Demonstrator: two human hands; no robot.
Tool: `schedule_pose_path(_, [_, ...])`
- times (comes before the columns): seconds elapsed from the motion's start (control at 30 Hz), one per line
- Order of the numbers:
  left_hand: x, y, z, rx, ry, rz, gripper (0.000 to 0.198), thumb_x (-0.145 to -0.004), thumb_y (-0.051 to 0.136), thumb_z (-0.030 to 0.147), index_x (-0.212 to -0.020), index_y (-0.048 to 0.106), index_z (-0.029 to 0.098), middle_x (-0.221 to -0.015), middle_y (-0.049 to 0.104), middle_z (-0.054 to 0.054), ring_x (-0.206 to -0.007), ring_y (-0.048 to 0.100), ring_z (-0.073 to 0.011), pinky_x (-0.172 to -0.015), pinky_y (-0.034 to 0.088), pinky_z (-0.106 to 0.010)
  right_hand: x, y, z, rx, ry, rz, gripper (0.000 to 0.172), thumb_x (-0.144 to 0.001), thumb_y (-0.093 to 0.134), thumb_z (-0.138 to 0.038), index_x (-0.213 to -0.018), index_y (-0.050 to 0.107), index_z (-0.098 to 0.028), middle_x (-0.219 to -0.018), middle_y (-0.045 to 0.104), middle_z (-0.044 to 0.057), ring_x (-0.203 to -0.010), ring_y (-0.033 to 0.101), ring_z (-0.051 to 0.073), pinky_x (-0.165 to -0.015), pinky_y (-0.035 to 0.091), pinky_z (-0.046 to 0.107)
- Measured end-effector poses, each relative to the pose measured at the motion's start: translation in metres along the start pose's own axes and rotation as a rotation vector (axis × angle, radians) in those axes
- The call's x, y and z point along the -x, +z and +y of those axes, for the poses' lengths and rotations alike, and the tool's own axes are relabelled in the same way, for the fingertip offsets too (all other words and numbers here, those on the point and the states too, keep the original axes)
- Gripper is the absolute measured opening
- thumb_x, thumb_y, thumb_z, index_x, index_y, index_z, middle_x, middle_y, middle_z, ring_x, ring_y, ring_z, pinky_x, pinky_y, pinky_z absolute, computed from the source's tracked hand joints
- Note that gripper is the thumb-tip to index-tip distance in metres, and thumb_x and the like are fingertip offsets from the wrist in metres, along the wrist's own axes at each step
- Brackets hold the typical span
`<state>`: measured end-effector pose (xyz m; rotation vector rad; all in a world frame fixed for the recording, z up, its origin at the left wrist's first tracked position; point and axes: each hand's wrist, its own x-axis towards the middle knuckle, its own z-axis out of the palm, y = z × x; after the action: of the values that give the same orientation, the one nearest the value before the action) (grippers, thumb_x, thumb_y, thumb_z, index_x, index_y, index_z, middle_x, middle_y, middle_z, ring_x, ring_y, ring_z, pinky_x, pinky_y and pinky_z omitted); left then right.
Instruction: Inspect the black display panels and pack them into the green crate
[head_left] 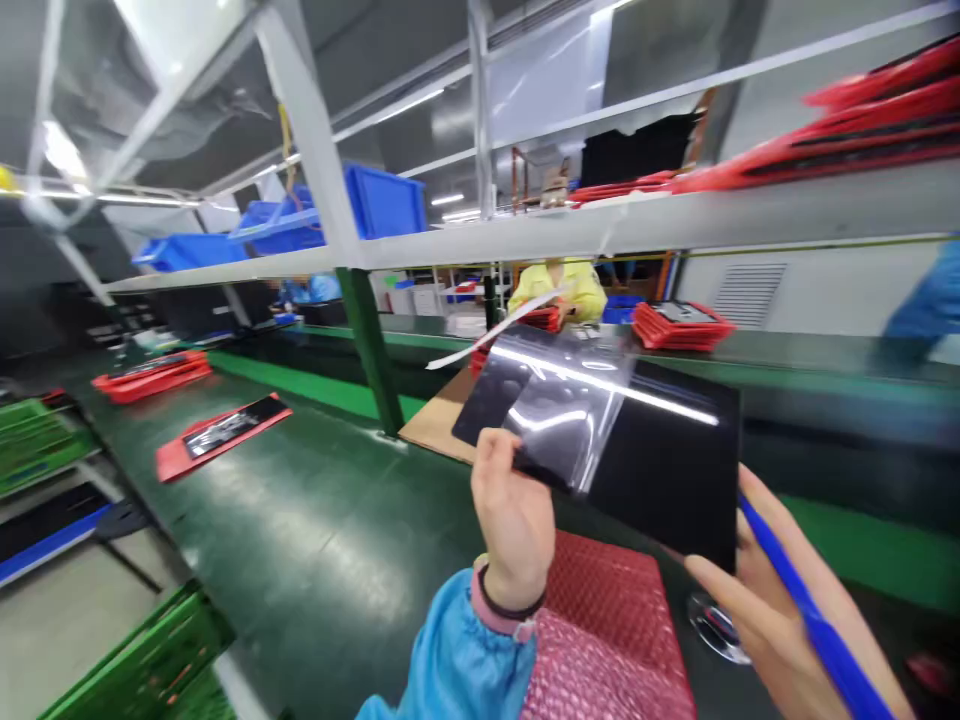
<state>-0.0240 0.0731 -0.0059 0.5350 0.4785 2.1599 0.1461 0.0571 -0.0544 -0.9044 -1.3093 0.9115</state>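
Observation:
A glossy black flat panel (667, 460) is tilted up in front of me, with a clear film (559, 430) partly covering its left part. My left hand (517, 515) is closed at the lower edge of the film, its fingertips pinching there. My right hand (795, 620) grips the panel's right end between thumb and fingers. A slim blue stick-like tool (814, 625) also lies in that hand, across the palm. Below the panel lies red bubble wrap (615, 610) on the bench. A round clear object (716, 628) sits beside it, partly hidden by my right hand.
The green bench (322, 530) runs away to the left, bearing a red sleeve with a dark panel (232, 428) and a red stack (154, 375). A green post (371, 350) supports the overhead shelf (540, 238). Across the bench sits a person in yellow (592, 290).

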Motion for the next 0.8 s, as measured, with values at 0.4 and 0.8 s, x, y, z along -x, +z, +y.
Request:
schedule_pose_path(0.4, [-0.004,-0.002,0.013,-0.048,-0.033,-0.001,0.01,-0.08,0.057,0.026,-0.072,0.055,0.02,-0.071,0.054,0.004,-0.071,0.055,-0.0123,-0.074,0.045,-0.027,0.019,-0.005,-0.03,-0.316,0.078,-0.13,0.067,-0.079,0.066,-0.025,-0.139,0.04,-0.038,-0.131,0.059,0.005,-0.115,0.059,0.027,-0.09,0.054,0.039])
schedule_pose_path(0.8, [-0.024,-0.009,0.018,-0.162,-0.107,0.036,0.014,-0.067,0.063,0.028,-0.066,0.053,0.018,-0.067,0.059,0.004,-0.066,0.059,-0.0135,-0.068,0.046,-0.026,0.017,-0.018,-0.047,-0.32,0.255,0.063,0.02,-0.071,0.076,-0.035,-0.09,0.075,-0.029,-0.085,0.074,0.002,-0.075,0.068,0.018,-0.072,0.055,0.027])
